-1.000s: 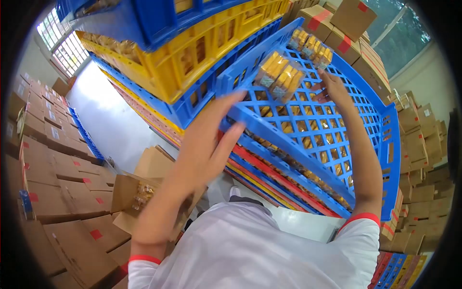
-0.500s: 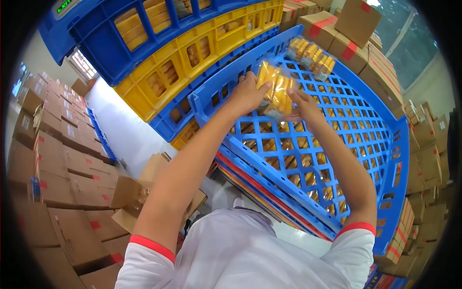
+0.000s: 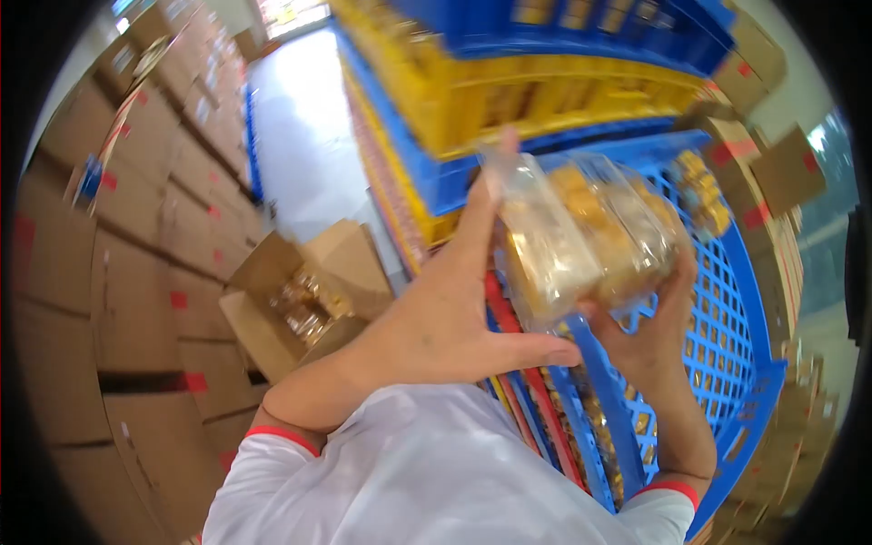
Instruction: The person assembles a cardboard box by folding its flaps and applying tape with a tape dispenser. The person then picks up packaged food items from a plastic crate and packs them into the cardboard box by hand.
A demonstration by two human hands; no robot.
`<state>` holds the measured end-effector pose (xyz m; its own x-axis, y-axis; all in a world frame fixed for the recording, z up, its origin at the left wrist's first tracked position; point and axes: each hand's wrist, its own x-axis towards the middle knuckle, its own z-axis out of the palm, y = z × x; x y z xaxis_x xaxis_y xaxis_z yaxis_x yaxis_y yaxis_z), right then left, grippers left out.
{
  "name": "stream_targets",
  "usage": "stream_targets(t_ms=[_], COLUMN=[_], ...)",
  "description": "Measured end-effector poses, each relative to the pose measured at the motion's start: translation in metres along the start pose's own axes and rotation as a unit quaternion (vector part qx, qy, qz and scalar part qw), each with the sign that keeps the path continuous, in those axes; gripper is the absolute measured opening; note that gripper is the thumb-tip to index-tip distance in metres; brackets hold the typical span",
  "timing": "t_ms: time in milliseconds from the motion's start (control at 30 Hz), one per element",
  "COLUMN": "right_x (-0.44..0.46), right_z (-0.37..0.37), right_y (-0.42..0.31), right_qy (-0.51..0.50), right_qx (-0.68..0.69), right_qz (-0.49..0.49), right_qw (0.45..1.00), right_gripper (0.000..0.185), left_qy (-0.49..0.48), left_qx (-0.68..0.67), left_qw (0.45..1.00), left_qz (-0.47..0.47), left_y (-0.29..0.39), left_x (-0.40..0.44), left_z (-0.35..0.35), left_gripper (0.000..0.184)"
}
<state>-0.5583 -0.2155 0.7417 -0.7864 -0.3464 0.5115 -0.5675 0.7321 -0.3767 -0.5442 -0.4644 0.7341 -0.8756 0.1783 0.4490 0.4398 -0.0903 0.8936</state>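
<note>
Several clear plastic packs of yellow-brown bread [image 3: 595, 232] are held up together between my two hands, above the near side of a blue lattice crate. My left hand [image 3: 454, 295] presses against the left end of the packs, its thumb stretched below them and its fingers partly behind. From the right, my right hand [image 3: 649, 336] grips the other end, with its fingertips under and behind the packs. In the blue crate [image 3: 727, 300], more bread packs [image 3: 701, 195] lie at the far corner. Motion blurs the held packs slightly.
An open cardboard box [image 3: 250, 313] with wrapped packs inside stands at my left. Behind the crate rise stacked yellow crates [image 3: 545, 95] and blue crates [image 3: 599, 41]. Closed cartons [image 3: 136, 272] form a wall on the left; others [image 3: 758, 204] stand right.
My view has turned left, bringing the open box closer to the middle. The hands have lifted the bread packs off the crate and drawn them nearer to me.
</note>
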Motion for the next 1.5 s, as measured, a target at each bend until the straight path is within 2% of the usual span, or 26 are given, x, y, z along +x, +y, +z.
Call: stream_targets(t_ms=[33, 67, 133, 167, 200, 267, 333, 400, 467, 533, 600, 667, 733, 800, 867, 967, 1067, 1133, 1200, 1233, 1300, 1333, 1400, 1433, 1500], right_x=[0.003, 0.009, 0.021, 0.028, 0.034, 0.048, 0.059, 0.061, 0.058, 0.055, 0.041, 0.026, 0.013, 0.002, -0.010, -0.026, -0.030, -0.026, -0.014, -0.018, -0.026, -0.026, -0.023, -0.018, -0.006], right_z=[0.013, 0.026, 0.053, 0.069, 0.091, 0.140, 0.193, 0.255, 0.317, 0.361, 0.417, 0.460, 0.490, 0.521, 0.556, 0.591, 0.600, 0.594, 0.576, 0.572, 0.566, 0.568, 0.569, 0.570, 0.577], right_y=[-0.015, -0.029, -0.052, -0.066, -0.080, -0.112, -0.142, -0.168, -0.186, -0.207, -0.205, -0.204, -0.205, -0.198, -0.189, -0.183, -0.186, -0.191, -0.195, -0.191, -0.183, -0.180, -0.181, -0.183, -0.187], right_qy=[-0.023, -0.049, -0.043, -0.075, -0.094, -0.114, -0.148, -0.179, -0.209, -0.280, -0.310, -0.341, -0.345, -0.360, -0.440, -0.421, -0.434, -0.457, -0.599, -0.601, -0.555, -0.556, -0.571, -0.573, -0.522], right_qx=[0.091, 0.107, 0.150, 0.195, 0.204, 0.350, 0.379, 0.493, 0.412, 0.344, 0.306, 0.267, 0.299, 0.276, 0.162, 0.165, 0.129, 0.098, -0.027, -0.029, -0.016, -0.018, 0.016, 0.016, 0.067], right_qz=[0.053, 0.038, -0.018, -0.007, -0.006, 0.041, 0.071, 0.139, 0.104, 0.104, 0.102, 0.098, 0.203, 0.172, 0.107, 0.096, 0.078, 0.073, -0.064, -0.066, -0.172, -0.174, -0.101, -0.103, -0.045], right_qw=[0.994, 0.992, 0.988, 0.978, 0.974, 0.929, 0.910, 0.840, 0.881, 0.890, 0.894, 0.896, 0.866, 0.874, 0.877, 0.887, 0.888, 0.881, 0.798, 0.796, 0.814, 0.813, 0.815, 0.813, 0.849], right_gripper=[0.113, 0.113, 0.113, 0.113, 0.113, 0.113, 0.110, 0.098, 0.087, 0.083, 0.084, 0.085, 0.085, 0.088, 0.090, 0.089, 0.089, 0.088, 0.080, 0.080, 0.072, 0.072, 0.067, 0.067, 0.065], left_qy=[0.025, 0.050, 0.054, 0.067, 0.081, 0.107, 0.141, 0.207, 0.218, 0.286, 0.373, 0.411, 0.447, 0.489, 0.498, 0.541, 0.551, 0.566, 0.563, 0.557, 0.554, 0.561, 0.570, 0.560, 0.551], left_qx=[0.026, 0.052, 0.143, 0.091, 0.092, 0.080, 0.106, 0.099, 0.108, 0.154, 0.128, 0.136, 0.144, 0.075, 0.097, 0.058, 0.033, 0.055, 0.078, 0.099, 0.114, 0.112, 0.110, 0.109, 0.109], left_qw=[0.999, 0.997, 0.988, 0.994, 0.992, 0.990, 0.983, 0.963, 0.952, 0.906, 0.879, 0.856, 0.831, 0.825, 0.821, 0.807, 0.806, 0.780, 0.783, 0.775, 0.764, 0.762, 0.758, 0.765, 0.767], left_qz=[-0.008, -0.018, 0.024, -0.009, -0.024, -0.035, -0.058, -0.143, -0.187, -0.272, -0.268, -0.282, -0.299, -0.274, -0.263, -0.231, -0.216, -0.260, -0.253, -0.281, -0.310, -0.303, -0.297, -0.301, -0.309], left_y=[0.002, 0.003, -0.002, -0.004, -0.007, -0.016, -0.026, -0.040, -0.044, -0.052, -0.078, -0.109, -0.119, -0.119, -0.129, -0.135, -0.139, -0.142, -0.142, -0.144, -0.146, -0.146, -0.143, -0.140, -0.140], left_x=[-0.012, -0.024, -0.045, -0.056, -0.069, -0.090, -0.118, -0.155, -0.189, -0.220, -0.249, -0.283, -0.299, -0.305, -0.313, -0.312, -0.318, -0.325, -0.334, -0.343, -0.348, -0.348, -0.346, -0.345, -0.346], left_z=[-0.013, -0.026, -0.067, -0.085, -0.105, -0.141, -0.182, -0.231, -0.282, -0.321, -0.353, -0.374, -0.383, -0.386, -0.390, -0.382, -0.373, -0.368, -0.369, -0.371, -0.370, -0.370, -0.371, -0.372, -0.371], left_gripper=[0.122, 0.119, 0.097, 0.082, 0.082, 0.083, 0.081, 0.076, 0.071, 0.068, 0.062, 0.060, 0.057, 0.057, 0.058, 0.057, 0.056, 0.058, 0.053, 0.051, 0.048, 0.049, 0.049, 0.046, 0.044])
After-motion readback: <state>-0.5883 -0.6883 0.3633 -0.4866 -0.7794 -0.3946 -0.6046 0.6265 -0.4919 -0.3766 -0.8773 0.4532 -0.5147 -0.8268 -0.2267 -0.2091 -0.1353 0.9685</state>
